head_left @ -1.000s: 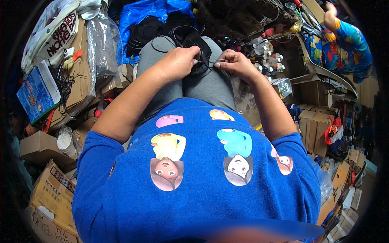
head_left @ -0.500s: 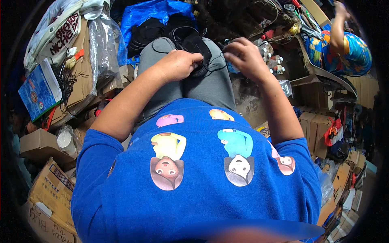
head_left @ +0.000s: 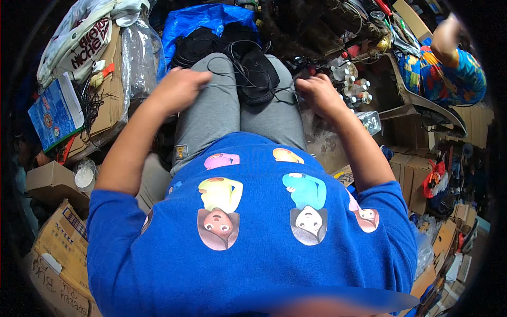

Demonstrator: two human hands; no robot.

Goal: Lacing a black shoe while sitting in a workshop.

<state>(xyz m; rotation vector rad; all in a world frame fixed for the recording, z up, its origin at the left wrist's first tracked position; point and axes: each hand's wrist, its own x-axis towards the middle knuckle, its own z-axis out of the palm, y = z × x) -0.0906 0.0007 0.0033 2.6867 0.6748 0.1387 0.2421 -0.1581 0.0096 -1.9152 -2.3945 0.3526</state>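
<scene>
A rounded black item [head_left: 259,76], shoe-like in shape, rests between my thighs near the knees. Thin black cord [head_left: 232,85] loops over it and stretches out to both sides. Off its left side, above my left thigh, my left hand [head_left: 182,89] is closed in a pinch on the cord, slightly blurred. Beyond its right side, past my right thigh, my right hand [head_left: 320,94] is also pinched closed, with a cord end running toward its fingertips. Neither hand touches the black item itself.
More black pieces [head_left: 195,47] lie on a blue plastic sheet [head_left: 177,21] past my knees. Small bottles [head_left: 359,90] stand to the right. Cardboard boxes [head_left: 58,182] and a blue booklet [head_left: 55,113] are at the left. Another person's arm [head_left: 446,39] shows at the far right.
My left hand has left the black item and moved out to the left, drawing the cord taut. My right hand has lowered slightly and its fingers have closed. The black item shows more fully.
</scene>
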